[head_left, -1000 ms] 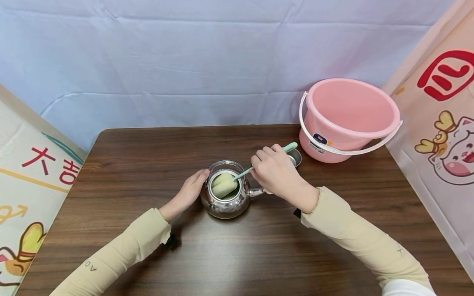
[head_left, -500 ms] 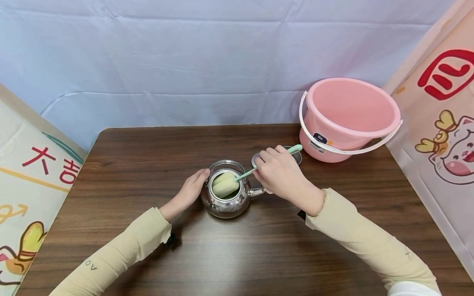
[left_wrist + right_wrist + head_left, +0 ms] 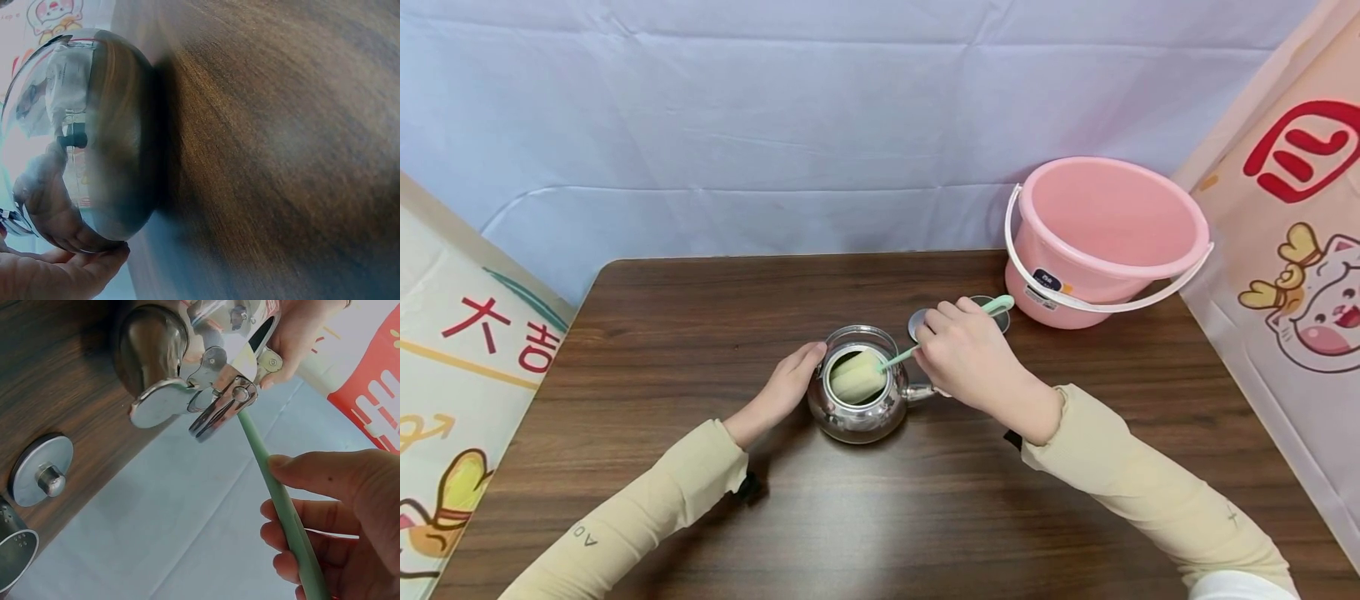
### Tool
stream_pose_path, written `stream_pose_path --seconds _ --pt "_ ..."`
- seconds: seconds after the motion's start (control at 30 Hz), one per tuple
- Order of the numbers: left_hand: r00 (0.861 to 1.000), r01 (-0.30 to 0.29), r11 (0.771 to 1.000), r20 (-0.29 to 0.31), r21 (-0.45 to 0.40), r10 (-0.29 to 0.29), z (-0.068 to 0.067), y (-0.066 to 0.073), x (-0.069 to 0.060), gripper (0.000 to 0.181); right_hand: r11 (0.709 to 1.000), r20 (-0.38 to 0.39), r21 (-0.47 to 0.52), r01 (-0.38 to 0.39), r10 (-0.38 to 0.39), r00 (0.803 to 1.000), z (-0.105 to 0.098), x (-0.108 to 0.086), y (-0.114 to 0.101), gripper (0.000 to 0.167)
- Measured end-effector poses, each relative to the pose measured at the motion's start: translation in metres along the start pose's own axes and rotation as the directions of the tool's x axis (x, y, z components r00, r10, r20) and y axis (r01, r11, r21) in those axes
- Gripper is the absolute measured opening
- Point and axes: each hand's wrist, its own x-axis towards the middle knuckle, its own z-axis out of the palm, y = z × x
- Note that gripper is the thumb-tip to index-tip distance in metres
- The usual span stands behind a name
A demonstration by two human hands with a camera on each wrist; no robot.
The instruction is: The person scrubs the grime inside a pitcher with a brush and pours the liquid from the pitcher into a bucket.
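Note:
A shiny metal teapot (image 3: 857, 423) stands lidless on the table, its spout pointing right. My left hand (image 3: 784, 387) lies against its left side, fingers fairly straight, and in the left wrist view the fingertips (image 3: 115, 253) touch the pot's curved wall. My right hand (image 3: 970, 354) grips the green handle (image 3: 281, 506) of a brush, thumb on one side and curled fingers on the other. The pale yellow-green sponge head (image 3: 857, 379) of the brush sits inside the pot's round mouth, the stick slanting out over the rim.
Beyond my right hand lie a round metal lid (image 3: 42, 470) with a knob and a perforated metal strainer (image 3: 15, 553). A pink bucket (image 3: 1075, 258) with a white handle stands at the table's back right. Printed cloth hangs on both sides.
My right hand has moved slightly right and toward me with the brush handle, uncovering part of the lid. The sponge head has turned and shifted a little in the pot's mouth. My left hand stays put.

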Motion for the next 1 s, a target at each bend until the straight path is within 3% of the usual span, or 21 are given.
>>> stream_pose_path --seconds 1.0 --pt "1.000 0.016 1.000 -0.007 0.011 -0.016 0.000 0.001 0.000 0.051 0.998 0.048 0.024 0.063 -0.064 0.997 -0.003 0.010 -0.018 0.018"
